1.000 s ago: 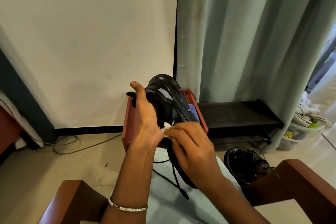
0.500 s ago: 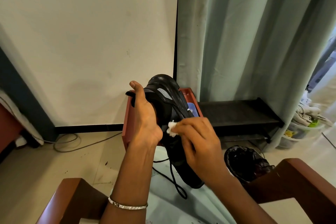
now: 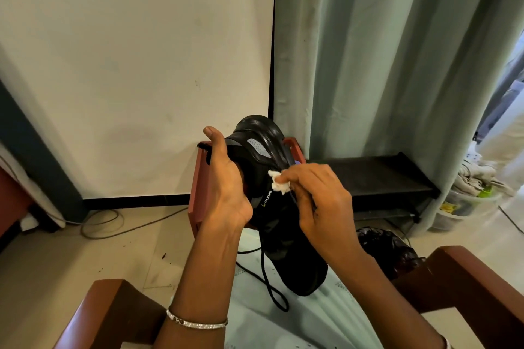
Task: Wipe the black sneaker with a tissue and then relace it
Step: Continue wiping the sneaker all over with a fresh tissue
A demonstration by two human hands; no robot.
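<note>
At the centre of the frame a black sneaker [image 3: 272,215] with grey perforated panels is being held in the air above the person's lap, standing steeply on end, one end pointing up toward the wall and the other hanging toward the lower centre. The left hand [image 3: 226,187] is gripping the sneaker's upper left side, its thumb lying up along the edge and its remaining fingers wrapping behind the shoe, out of sight. The right hand [image 3: 320,207] is pinching a small crumpled white tissue [image 3: 279,183]; its fingers [image 3: 295,177] are clamping together on the wad and pressing it against the sneaker just above the printed lettering. A loose black lace [image 3: 269,286] is dangling below the sneaker in a loop over pale cloth [image 3: 306,323] on the lap. A thin silver bracelet [image 3: 195,323] is sitting on the left wrist. Behind the shoe a red-brown wooden box [image 3: 195,193] is standing on the floor. To its right a low black shelf [image 3: 382,176] is sitting beside a grey-green curtain [image 3: 382,51].
</note>
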